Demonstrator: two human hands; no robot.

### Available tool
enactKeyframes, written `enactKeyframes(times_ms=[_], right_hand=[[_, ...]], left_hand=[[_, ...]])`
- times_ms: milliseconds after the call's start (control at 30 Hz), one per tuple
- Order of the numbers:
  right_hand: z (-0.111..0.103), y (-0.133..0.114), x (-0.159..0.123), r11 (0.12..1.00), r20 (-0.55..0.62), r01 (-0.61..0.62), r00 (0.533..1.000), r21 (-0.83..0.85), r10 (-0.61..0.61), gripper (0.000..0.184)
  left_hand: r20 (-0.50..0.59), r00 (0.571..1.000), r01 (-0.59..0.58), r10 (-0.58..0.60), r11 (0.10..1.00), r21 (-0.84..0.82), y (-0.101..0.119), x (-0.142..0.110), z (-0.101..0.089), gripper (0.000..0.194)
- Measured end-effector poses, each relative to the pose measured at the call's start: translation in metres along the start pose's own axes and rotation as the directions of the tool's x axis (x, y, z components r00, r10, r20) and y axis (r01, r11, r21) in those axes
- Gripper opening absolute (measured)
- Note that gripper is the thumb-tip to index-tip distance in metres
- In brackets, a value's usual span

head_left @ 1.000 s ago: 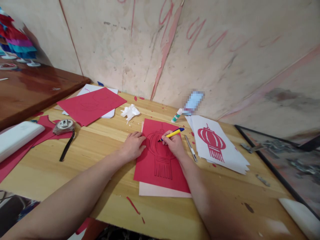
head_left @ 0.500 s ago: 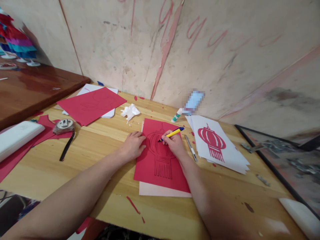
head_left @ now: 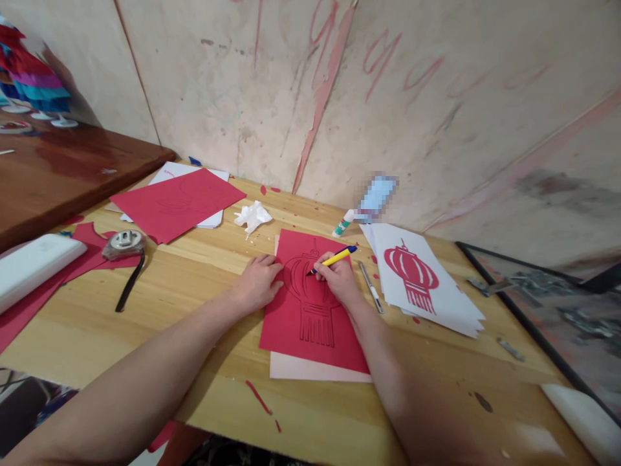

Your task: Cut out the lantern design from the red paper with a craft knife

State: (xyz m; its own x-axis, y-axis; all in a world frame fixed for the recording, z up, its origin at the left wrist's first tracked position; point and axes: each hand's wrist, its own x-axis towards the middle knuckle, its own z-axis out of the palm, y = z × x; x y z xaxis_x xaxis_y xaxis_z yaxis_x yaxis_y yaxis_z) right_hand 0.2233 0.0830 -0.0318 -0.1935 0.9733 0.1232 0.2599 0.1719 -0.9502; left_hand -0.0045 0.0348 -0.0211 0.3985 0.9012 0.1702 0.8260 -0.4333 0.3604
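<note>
A sheet of red paper (head_left: 286, 330) lies in front of me with a lantern outlined on it in dark lines, fringe toward me. Under it a pale pink sheet (head_left: 310, 367) sticks out at the near edge. My right hand (head_left: 337, 278) pinches a yellow pen (head_left: 336, 257) with a blue end, its tip on the upper part of the lantern drawing. Flat at the left edge of the red paper rests my left hand (head_left: 259, 281), fingers stretched out. Just right of my right hand lies a slim silver craft knife (head_left: 371, 288).
White sheets (head_left: 456, 304) bearing a red cut-out lantern (head_left: 412, 268) lie at right. Behind are a glue stick (head_left: 343, 223), a blurred phone (head_left: 377, 197) and crumpled tissue (head_left: 253, 217). At left sit another red sheet (head_left: 179, 200), a tape measure (head_left: 125, 244) and a white case (head_left: 39, 265).
Almost nothing differs. Both hands keep their places, and the pen stays at the same part of the drawing with a barely visible shift.
</note>
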Motion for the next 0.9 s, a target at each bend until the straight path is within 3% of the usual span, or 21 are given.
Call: enactKeyframes(times_ms=[900], right_hand=[[-0.0002, -0.0003, 0.0009, 0.999, 0.094, -0.01, 0.996, 0.03, 0.007, 0.021]], left_hand=[[-0.001, 1.0, 0.005, -0.005, 1.0, -0.004, 0.0011, -0.0002, -0.0016, 0.023]])
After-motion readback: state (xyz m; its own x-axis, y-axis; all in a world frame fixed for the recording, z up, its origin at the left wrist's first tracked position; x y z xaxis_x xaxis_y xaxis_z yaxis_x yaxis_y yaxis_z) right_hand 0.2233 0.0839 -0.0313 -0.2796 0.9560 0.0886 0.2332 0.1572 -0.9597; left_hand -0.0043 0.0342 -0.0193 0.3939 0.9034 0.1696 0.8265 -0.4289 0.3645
